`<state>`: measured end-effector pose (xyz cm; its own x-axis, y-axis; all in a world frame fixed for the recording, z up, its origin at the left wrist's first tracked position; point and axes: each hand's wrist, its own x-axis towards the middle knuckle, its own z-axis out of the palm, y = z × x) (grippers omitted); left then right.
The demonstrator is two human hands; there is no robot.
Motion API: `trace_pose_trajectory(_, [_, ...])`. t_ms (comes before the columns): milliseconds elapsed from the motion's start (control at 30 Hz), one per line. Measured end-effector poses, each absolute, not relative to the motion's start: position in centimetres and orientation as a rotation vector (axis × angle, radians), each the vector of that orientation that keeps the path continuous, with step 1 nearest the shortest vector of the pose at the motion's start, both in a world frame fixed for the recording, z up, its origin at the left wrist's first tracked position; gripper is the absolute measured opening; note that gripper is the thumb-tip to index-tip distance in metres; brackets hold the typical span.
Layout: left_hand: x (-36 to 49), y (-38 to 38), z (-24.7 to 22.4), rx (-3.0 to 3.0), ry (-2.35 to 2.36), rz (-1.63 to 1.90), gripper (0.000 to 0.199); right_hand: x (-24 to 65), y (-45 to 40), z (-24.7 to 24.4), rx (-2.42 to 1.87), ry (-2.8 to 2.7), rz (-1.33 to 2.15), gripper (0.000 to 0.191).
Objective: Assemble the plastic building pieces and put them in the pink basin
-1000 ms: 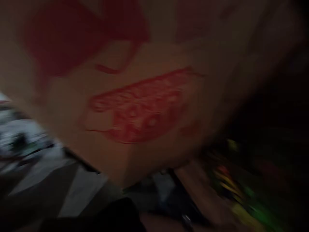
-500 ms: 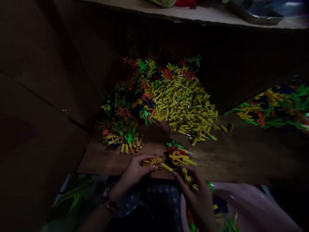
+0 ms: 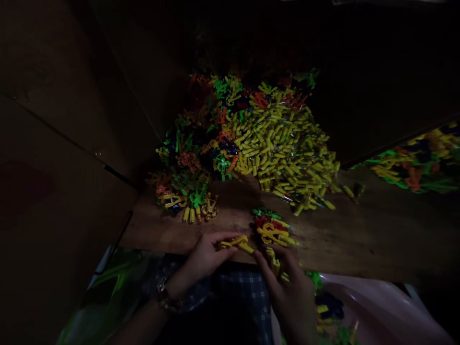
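Near the front edge of the wooden table, my left hand pinches a yellow plastic figure with thin limbs. A short yellow tube meets the figure's right end. The fingertips of my right hand are at that tube's other end. Several more yellow tubes are tucked in the right palm, partly hidden by the fingers. Just beyond my hands lies a small group of green, red and yellow figures, with tubes at their right ends.
A large heap of yellow tubes covers the table's back. Mixed coloured figures pile up left of it, beside a dark panel. More coloured pieces lie far right. A pink basin holding pieces stands below the edge at right.
The yellow tube now sits closer against the figure, and my hands are nearer each other. The view has tilted down, so the shelf at the top is nearly gone.
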<state>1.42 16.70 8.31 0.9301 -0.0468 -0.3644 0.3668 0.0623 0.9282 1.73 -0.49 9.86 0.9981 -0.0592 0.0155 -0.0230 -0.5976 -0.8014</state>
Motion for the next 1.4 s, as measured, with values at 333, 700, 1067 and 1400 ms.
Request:
trace_pose_trajectory(333, [4.7,18.5,8.2,2.266,-0.235,-0.024,0.044,5.5,-6.3,9.5,-2.12,0.356,0.072,0.047])
trace_pose_trajectory(700, [5.0,19.6,7.0,2.625,-0.117,0.426,0.029,4.1,-3.5,10.0,-1.87,0.092,0.127,0.051])
trace_pose_trajectory(1067, [3.5,15.8,7.2,1.229,0.441,-0.237,0.043,4.6,-0.5,9.6,-2.151,-0.201,-0.051,0.018])
trace_pose_trajectory(1400, [2.6,15.6,8.1,1.454,0.367,-0.17,0.024,3.1,-1.0,9.6,-2.419,-0.416,-0.186,0.018])
